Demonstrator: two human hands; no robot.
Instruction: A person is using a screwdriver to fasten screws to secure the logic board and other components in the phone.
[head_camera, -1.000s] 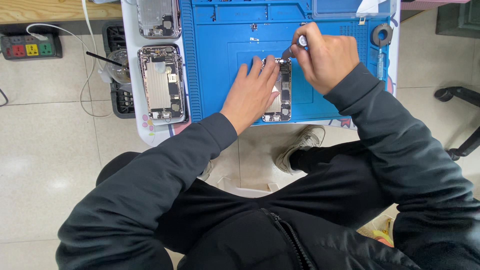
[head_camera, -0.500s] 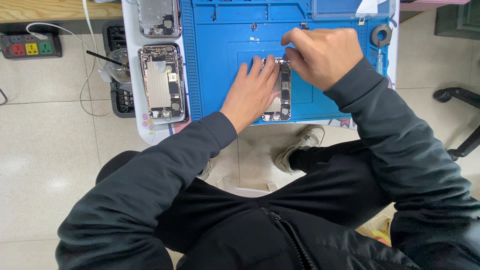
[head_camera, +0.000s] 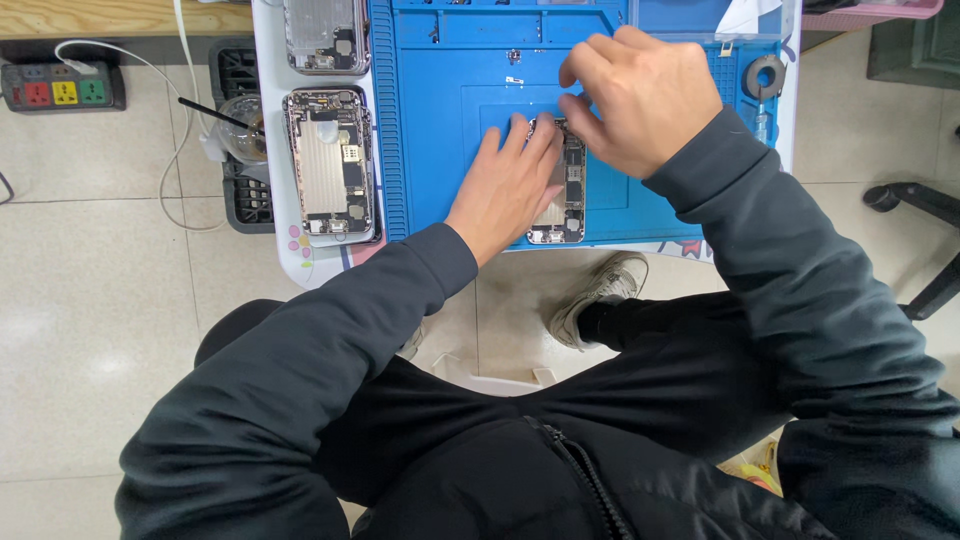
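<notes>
Starting at the far left, a power strip (head_camera: 62, 88) with red, yellow and green sockets is seen on the floor; a white cable is cut off at the top edge; two opened phone housings (head_camera: 329, 165) are laid just left of the blue work mat (head_camera: 440, 120), the upper one cropped. The left hand (head_camera: 508, 188) is pressed flat, fingers spread, on the opened phone (head_camera: 562, 205), hiding most of it; the right hand (head_camera: 635, 95) is curled at its top end, and whether anything is pinched cannot be told; a black ring (head_camera: 766, 76) is set near the mat's right edge.
</notes>
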